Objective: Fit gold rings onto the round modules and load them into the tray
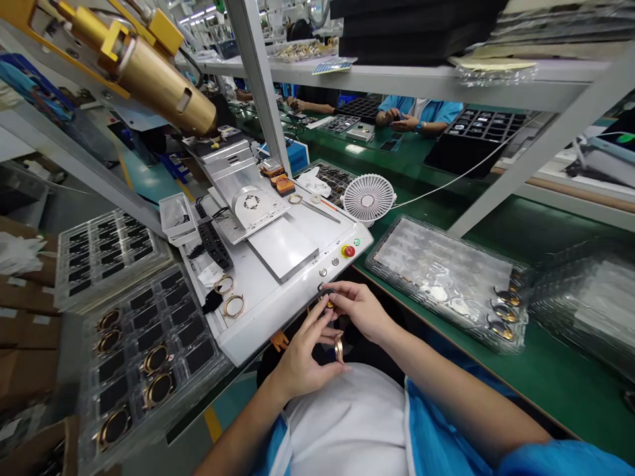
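Note:
My left hand is closed, with a gold watch case ring held on edge between its thumb and fingers. Pinched in the fingers of my right hand is a small round dark watch part, gold at its lower edge. My left fingertips reach up to this part too; whether they press on it I cannot tell. Both hands are in front of my body, just off the front edge of a white machine base. Two more gold rings lie on that base, at its left.
A gold press head overhangs the machine at left. Red emergency button and white fan are beyond my hands. Trays of watch parts stand left and right. A shelf crosses above; co-workers sit opposite.

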Demonstrator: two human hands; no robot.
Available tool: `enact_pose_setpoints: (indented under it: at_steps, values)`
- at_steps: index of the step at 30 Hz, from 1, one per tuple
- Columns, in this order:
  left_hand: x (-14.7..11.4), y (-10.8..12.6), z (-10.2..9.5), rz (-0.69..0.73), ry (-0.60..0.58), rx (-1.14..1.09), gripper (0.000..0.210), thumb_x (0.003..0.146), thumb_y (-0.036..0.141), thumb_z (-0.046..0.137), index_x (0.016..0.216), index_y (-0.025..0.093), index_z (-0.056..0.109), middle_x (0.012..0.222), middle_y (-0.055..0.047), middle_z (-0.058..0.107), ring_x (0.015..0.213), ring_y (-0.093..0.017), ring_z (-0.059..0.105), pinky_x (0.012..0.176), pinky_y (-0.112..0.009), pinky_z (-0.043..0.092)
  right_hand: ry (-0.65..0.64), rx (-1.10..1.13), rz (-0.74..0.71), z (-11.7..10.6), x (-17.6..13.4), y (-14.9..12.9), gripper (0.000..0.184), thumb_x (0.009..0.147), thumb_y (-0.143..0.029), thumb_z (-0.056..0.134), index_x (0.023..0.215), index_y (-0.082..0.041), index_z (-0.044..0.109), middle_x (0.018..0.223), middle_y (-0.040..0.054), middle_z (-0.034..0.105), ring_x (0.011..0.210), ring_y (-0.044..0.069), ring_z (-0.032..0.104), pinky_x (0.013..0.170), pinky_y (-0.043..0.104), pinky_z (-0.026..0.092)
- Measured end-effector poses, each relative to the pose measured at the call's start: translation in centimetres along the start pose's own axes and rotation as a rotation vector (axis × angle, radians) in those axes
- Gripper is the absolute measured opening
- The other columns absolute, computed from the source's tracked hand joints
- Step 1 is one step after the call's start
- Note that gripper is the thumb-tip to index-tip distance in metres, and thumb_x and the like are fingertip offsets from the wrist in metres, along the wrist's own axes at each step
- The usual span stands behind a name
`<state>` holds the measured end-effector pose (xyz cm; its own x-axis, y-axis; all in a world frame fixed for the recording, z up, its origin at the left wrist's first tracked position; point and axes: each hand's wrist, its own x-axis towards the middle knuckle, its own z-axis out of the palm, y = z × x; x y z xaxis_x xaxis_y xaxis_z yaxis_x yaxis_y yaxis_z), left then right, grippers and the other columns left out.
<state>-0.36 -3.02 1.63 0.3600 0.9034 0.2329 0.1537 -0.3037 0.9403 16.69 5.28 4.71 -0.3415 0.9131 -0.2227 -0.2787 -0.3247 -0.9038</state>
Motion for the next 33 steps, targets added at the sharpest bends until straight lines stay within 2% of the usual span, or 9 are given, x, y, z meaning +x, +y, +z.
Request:
enact_pose_setpoints:
  at_steps: [3, 7, 11, 18, 22, 25, 29, 31, 33]
  values:
    - [-0.1, 0.4, -0.2, 0.009, 0.037, -0.088, 0.095, 0.069, 0.015, 0.092, 0.152, 0.033, 0.051, 0.172, -0.02, 0.021, 0.112, -0.035, 0.074, 0.088, -0.047, 0.067, -0.011, -0.029, -0.015, -0.2, -0.4, -0.4, 0.038, 0.073, -0.041, 0.085, 0.101, -0.016, 0.077, 0.074, -0.0003, 0.071, 0.056, 0.01, 0.06, 0.056, 0.024, 0.053]
    - [-0.3, 0.1, -0.4, 0.001, 0.155, -0.184, 0.088, 0.066, 0.01, 0.093, 0.144, 0.03, 0.057, 0.174, -0.021, 0.011, 0.112, -0.034, 0.074, 0.09, -0.046, 0.066, -0.05, -0.095, -0.008, -0.4, -0.8, -0.5, 0.04, 0.077, -0.043, 0.082, 0.105, -0.016, 0.074, 0.073, -0.0003, 0.07, 0.052, 0.011, 0.059, 0.051, 0.025, 0.053]
    - [-0.3, -0.1, -0.7, 0.016, 0.092, -0.118, 0.09, 0.065, 0.01, 0.093, 0.145, 0.028, 0.056, 0.172, -0.022, 0.021, 0.11, -0.033, 0.075, 0.091, -0.046, 0.066, -0.054, -0.17, -0.015, -0.7, -0.8, -0.5, 0.039, 0.077, -0.041, 0.083, 0.103, -0.014, 0.074, 0.075, 0.0018, 0.072, 0.052, 0.011, 0.062, 0.053, 0.025, 0.055]
    - [0.1, 0.1, -0.8, 0.007, -0.027, 0.192, 0.086, 0.079, 0.017, 0.083, 0.155, 0.031, 0.046, 0.166, -0.019, 0.037, 0.118, -0.034, 0.072, 0.104, -0.051, 0.058, -0.088, -0.03, 0.044, -1.5, -0.6, -0.4, 0.046, 0.061, -0.039, 0.097, 0.093, -0.013, 0.076, 0.078, 0.0035, 0.075, 0.062, 0.014, 0.07, 0.062, 0.028, 0.062]
    - [0.3, 0.1, -1.0, -0.043, -0.044, 0.098, 0.085, 0.076, 0.015, 0.085, 0.152, 0.032, 0.05, 0.165, -0.018, 0.041, 0.117, -0.033, 0.073, 0.105, -0.052, 0.057, -0.016, 0.036, 0.056, -1.6, -0.6, 0.4, 0.047, 0.06, -0.043, 0.098, 0.093, -0.014, 0.077, 0.077, 0.0032, 0.076, 0.06, 0.013, 0.068, 0.061, 0.027, 0.062]
    - [0.1, -0.1, -1.1, -0.067, 0.055, -0.131, 0.087, 0.068, 0.013, 0.091, 0.147, 0.029, 0.055, 0.164, -0.02, 0.042, 0.111, -0.031, 0.075, 0.098, -0.047, 0.061, -0.007, 0.043, 0.083, -1.6, -0.7, 0.6, 0.047, 0.06, -0.044, 0.098, 0.091, -0.014, 0.077, 0.071, 0.0012, 0.074, 0.055, 0.01, 0.064, 0.057, 0.026, 0.06]
    - [0.3, -0.6, -1.3, -0.1, 0.269, -0.43, 0.063, 0.072, 0.022, 0.092, 0.13, 0.022, 0.066, 0.13, -0.016, 0.073, 0.114, -0.029, 0.074, 0.099, -0.042, 0.06, -0.061, 0.047, 0.12, -1.4, -1.2, 0.0, 0.043, 0.058, -0.041, 0.098, 0.076, -0.015, 0.07, 0.064, -0.002, 0.067, 0.052, 0.008, 0.058, 0.05, 0.021, 0.052]
    - [0.5, -0.8, -1.3, -0.109, 0.36, -0.525, 0.055, 0.069, 0.031, 0.094, 0.118, 0.021, 0.072, 0.116, -0.013, 0.079, 0.112, -0.027, 0.074, 0.1, -0.041, 0.059, -0.105, 0.053, 0.149, -1.0, -1.6, -0.4, 0.042, 0.057, -0.04, 0.098, 0.071, -0.014, 0.067, 0.064, -0.0019, 0.066, 0.054, 0.008, 0.057, 0.051, 0.02, 0.049]
    - [0.7, -1.0, -1.1, -0.115, 0.416, -0.584, 0.052, 0.065, 0.036, 0.097, 0.11, 0.023, 0.075, 0.117, -0.011, 0.079, 0.109, -0.026, 0.075, 0.1, -0.04, 0.059, -0.15, 0.052, 0.197, -0.4, -2.0, -0.6, 0.041, 0.059, -0.041, 0.096, 0.069, -0.014, 0.066, 0.066, -0.0005, 0.068, 0.057, 0.009, 0.059, 0.054, 0.02, 0.05]
